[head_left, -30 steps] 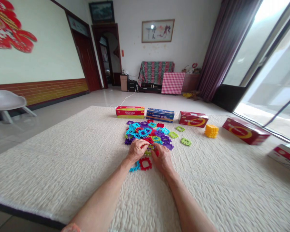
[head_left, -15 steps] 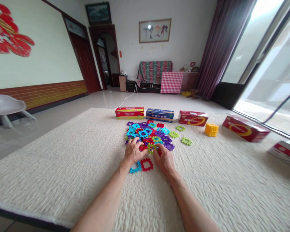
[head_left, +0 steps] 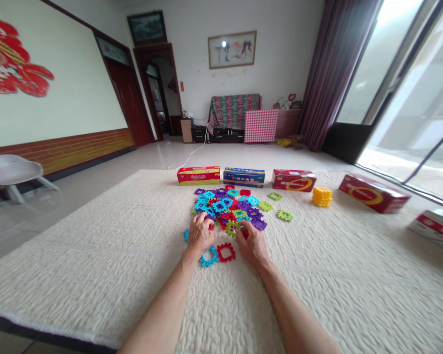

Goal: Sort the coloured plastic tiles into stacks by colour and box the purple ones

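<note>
My left hand [head_left: 201,235] is curled low at the near left side of a pile of plastic interlocking squares [head_left: 221,204]. A bit of red shows by its thumb; what its fingers hold is mostly hidden. Just left of that hand, a cyan square [head_left: 185,235] pokes out. My right hand [head_left: 253,242] has its fingers closed at the edge of a green square [head_left: 232,228], tilted up at the pile's near edge. Some red shows under those fingers. Between my wrists, a cyan square frame [head_left: 209,263] and a red square frame [head_left: 226,259] lie side by side, touching.
Loose green squares [head_left: 284,215] lie right of the pile, near a yellow cube [head_left: 322,196]. Behind stand a red-yellow box [head_left: 198,176], a blue box [head_left: 243,178] and a dark red box [head_left: 294,180]. More boxes [head_left: 374,192] line the right. A quilted cream cover [head_left: 96,255] lies underneath.
My left hand has drawn back left from the green square, its thumb closer to its fingers. A cyan square now shows at its left. My right hand stays by the green square.
</note>
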### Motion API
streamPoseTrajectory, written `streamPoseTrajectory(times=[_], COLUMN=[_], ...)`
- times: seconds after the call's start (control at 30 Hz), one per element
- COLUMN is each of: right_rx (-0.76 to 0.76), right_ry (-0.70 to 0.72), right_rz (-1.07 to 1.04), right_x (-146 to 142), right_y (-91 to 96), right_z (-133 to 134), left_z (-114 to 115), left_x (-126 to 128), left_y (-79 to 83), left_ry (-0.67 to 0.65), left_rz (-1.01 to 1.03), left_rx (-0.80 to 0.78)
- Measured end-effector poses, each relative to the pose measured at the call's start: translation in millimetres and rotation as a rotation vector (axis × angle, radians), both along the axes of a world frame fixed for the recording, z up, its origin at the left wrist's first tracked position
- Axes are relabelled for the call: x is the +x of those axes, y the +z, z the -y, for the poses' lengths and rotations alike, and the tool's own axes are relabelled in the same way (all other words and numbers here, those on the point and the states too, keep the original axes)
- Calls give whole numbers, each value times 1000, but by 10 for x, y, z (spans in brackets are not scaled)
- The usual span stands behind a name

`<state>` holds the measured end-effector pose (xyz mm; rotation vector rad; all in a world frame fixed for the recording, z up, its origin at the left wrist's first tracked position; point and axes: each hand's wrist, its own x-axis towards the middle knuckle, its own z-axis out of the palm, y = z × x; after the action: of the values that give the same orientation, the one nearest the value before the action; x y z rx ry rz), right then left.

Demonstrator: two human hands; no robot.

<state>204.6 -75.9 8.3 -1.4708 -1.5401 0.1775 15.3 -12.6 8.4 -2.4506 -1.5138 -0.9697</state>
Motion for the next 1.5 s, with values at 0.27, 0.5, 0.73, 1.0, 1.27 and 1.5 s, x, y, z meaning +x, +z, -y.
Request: streamPoseTrajectory(times=[0.27,0.5,0.73,1.0,1.27,1.5], right_rx=[-8,3,1,-20,-20,-31], right_ry=[3,10,17,8,4,26], right_rz=[-12,-15,-42,-27,-59,-111], right_x=[-2,-2,-10,14,25,41], right_y=[-4,-6,26,2,60,106], right_z=[7,3,20,5,28,64], left_z=[16,29,1,-47,-98,-133], left_x=[94,55,93,-26,7,29], left_y=[1,86,71,31,-50,-44], left_ry=[90,122,38,81,-56,-86], left_rz=[-10,-35,-89,-36,49,174], left_rx=[14,34,-6,-60,-50,3])
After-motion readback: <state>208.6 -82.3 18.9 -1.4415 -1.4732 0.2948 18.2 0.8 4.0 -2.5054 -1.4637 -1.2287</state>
